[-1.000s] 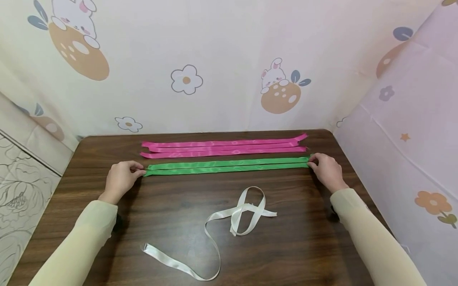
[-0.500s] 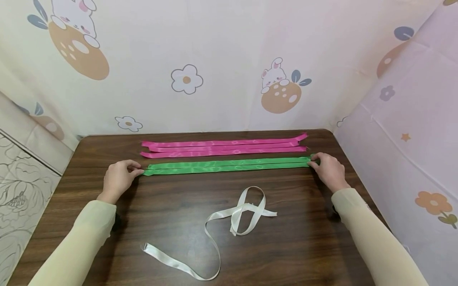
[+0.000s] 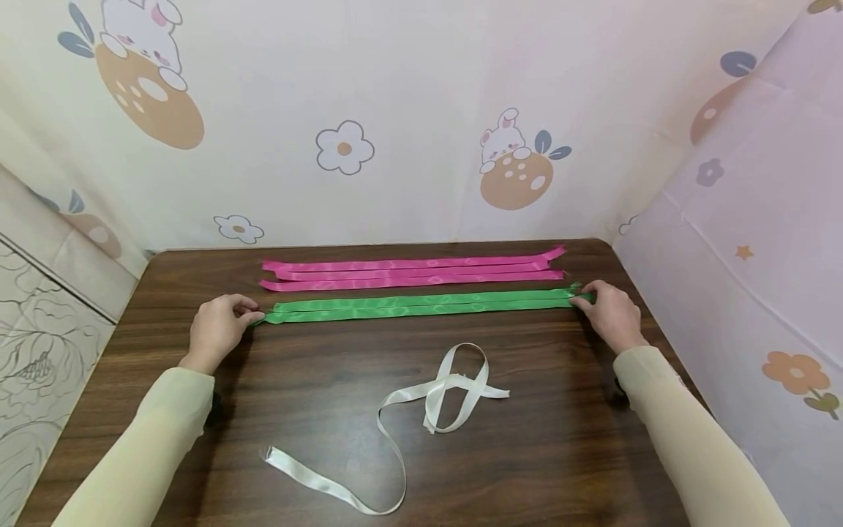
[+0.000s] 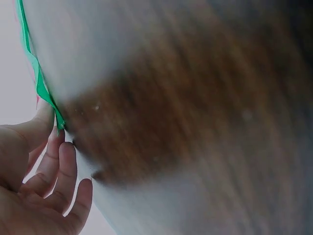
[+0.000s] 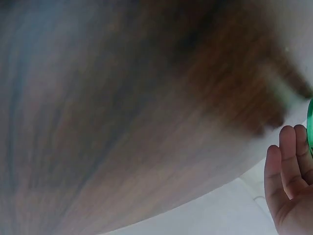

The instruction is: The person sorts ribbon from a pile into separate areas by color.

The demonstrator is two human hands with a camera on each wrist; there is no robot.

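Note:
A green satin ribbon point(image 3: 421, 304) lies in parallel strips across the dark wooden table. My left hand point(image 3: 219, 331) pinches its left end between thumb and fingertip; the left wrist view shows the green ribbon point(image 4: 36, 68) running up from that pinch, the other fingers loosely bent. At the opposite end my right hand point(image 3: 611, 315) pinches the ribbon's right tip. In the right wrist view only some fingers point(image 5: 288, 161) and a sliver of green appear at the edge. Behind the green strips lies a pink ribbon point(image 3: 395, 275), also laid in strips side by side.
A white ribbon point(image 3: 395, 439) lies loosely curled and looped on the table point(image 3: 316, 395), nearer the body. A patterned curtain point(image 3: 421, 88) with rabbits and flowers hangs behind the table's back edge and along the right side.
My right hand has shifted slightly to the right, with a bit of the green ribbon's end drawn along. The left hand moved very slightly left. Pink and white ribbons stay put.

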